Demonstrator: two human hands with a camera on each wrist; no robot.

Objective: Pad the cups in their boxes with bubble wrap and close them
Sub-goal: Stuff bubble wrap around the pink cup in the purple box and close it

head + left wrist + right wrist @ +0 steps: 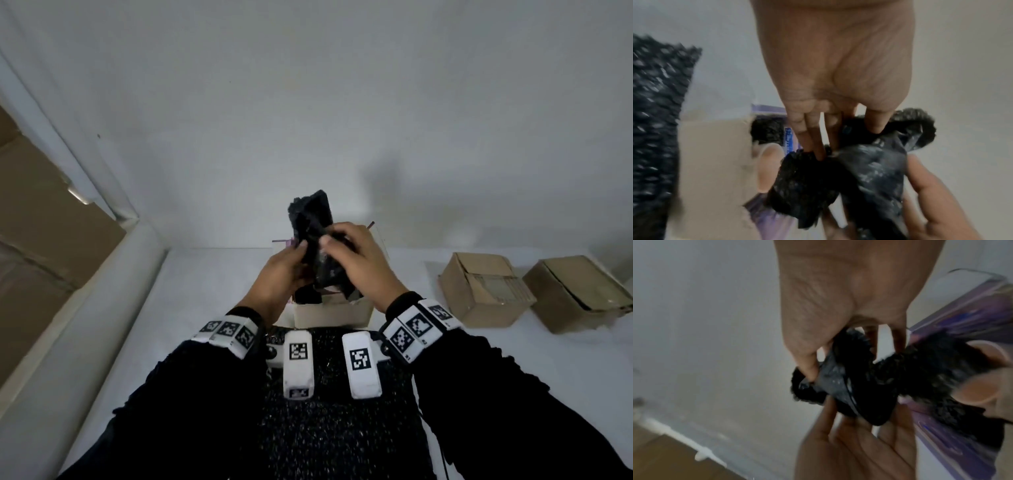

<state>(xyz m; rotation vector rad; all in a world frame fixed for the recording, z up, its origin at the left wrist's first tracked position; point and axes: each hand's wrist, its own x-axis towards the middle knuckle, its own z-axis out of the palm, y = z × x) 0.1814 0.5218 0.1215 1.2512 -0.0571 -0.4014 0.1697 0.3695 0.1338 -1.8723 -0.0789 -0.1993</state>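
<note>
While a stack of flattened brown cardboard (44,219) leans at the far left beyond the white table's (144,308) edge, the action sits at the middle of the head view. Left hand (282,274) grips the lower left side of a crumpled piece of black bubble wrap (313,229), its fingers curled around the bundle; the left wrist view shows those fingers (813,129) pushed into the dark folds. Just to the right, the right hand (356,263) clasps the same piece from the other side, thumb pressed on top and fingers wrapped behind, so both hands hold it raised above an open white box (332,311) with purple printing on its flaps. What is in the box cannot be made out under the hands. A flat sheet of black bubble wrap (329,428) lies on the table between the forearms, nearer the person than the box. Both wrists wear bands with black-and-white markers. Farther right, well apart from the hands, two closed brown cardboard boxes (486,291) sit side by side on the table.
</note>
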